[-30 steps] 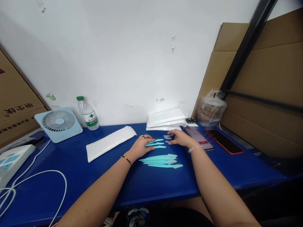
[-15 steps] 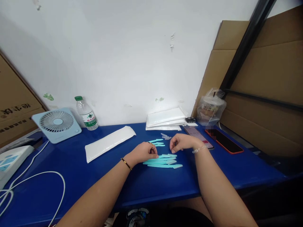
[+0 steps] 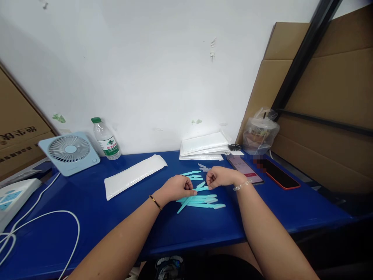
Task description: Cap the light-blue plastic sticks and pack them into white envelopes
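Observation:
Several turquoise eyebrow razors lie in a loose pile on the blue table, heads toward the right. My left hand is closed, thumb and fingers pinching a razor just above the pile. At that razor's head, my right hand is closed, its fingertips pinched at the tip; whether it grips the tip or a small cover cannot be made out. Another razor lies slantwise across the pile. Behind my left hand lie more razors. Small translucent blade covers rest just beyond my right hand.
A white padded envelope lies at left, with a stack of envelopes by the wall. A blue fan, water bottle and white cable are left. Right are two phones and a bagged cup.
My right hand has moved slightly left, to the head of the razor in my left hand. One razor now lies slantwise over the pile.

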A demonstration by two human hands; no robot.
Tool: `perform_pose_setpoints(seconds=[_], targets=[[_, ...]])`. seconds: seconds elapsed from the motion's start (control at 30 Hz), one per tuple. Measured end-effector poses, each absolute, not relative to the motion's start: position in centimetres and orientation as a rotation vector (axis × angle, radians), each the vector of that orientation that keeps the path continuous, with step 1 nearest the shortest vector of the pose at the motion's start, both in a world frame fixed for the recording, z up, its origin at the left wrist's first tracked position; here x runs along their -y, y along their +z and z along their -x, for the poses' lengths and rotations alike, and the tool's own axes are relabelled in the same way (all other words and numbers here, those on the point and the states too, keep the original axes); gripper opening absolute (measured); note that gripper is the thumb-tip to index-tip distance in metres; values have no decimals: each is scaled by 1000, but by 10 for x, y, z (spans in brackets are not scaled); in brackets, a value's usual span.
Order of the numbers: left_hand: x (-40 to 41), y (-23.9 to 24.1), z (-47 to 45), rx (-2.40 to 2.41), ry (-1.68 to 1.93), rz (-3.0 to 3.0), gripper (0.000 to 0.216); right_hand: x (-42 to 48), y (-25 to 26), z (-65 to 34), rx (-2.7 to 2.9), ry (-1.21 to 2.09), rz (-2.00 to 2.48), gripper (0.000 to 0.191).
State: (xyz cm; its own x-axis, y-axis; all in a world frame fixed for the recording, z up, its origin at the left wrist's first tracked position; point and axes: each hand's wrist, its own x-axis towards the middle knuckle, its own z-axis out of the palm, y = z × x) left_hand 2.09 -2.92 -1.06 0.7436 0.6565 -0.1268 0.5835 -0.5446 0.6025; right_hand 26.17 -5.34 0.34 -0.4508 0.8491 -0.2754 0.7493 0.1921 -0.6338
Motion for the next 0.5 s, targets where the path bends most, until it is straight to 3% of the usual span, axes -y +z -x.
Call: perform_pose_setpoints(seconds=[0.17,0.5], targets=[[27,-15,-22,-940,164,-2326,22,52,2,-262,2305,1113,1554,13],[21,-15,-20,-1034,190,-2413,30,52,1,-274,2073,1255,1537,20]])
